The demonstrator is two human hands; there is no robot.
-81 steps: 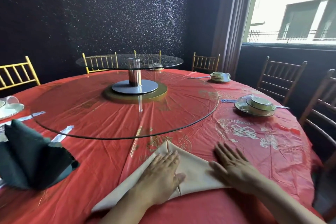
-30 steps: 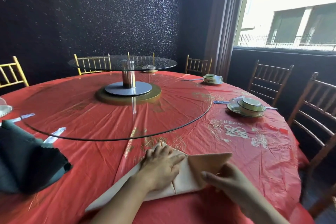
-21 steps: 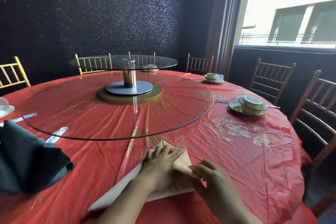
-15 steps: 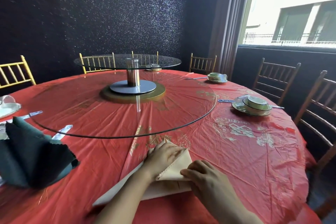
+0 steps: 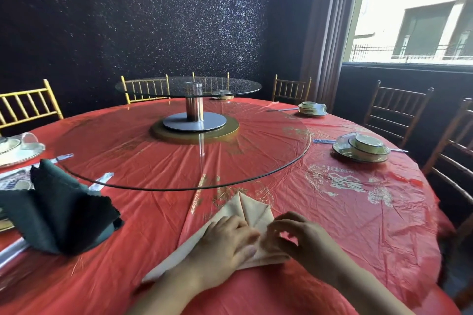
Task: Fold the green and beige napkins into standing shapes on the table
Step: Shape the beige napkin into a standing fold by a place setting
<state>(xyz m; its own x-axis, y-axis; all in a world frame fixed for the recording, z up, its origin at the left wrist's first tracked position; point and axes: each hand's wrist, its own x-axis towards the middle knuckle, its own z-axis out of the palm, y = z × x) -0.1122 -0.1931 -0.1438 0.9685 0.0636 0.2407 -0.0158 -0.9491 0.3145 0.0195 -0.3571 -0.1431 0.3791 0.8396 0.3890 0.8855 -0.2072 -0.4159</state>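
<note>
While my feed looks down over the round table with its red cover, I count two napkins and two hands on it. The beige napkin lies flat near the table's front edge, folded to a point that aims at the middle of the table, with a long tail running back toward the person on the left. The left hand rests palm down on it, fingers nearly straight, pressing the cloth to the table and gripping nothing. The right hand sits just beside it at the napkin's right flap, fingers curled with the tips close to the thumb. Blur hides whether any cloth is nipped between them, so I cannot tell.

One green napkin stands well to the left, already folded into an upright fan-like shape.

Two glass discs share the centre: a large turntable low over the cover, and a small one raised on a metal post. I count four place settings of dishes round the rim, the nearest one on the right. Six chairs show round the table. One window is at upper right.
</note>
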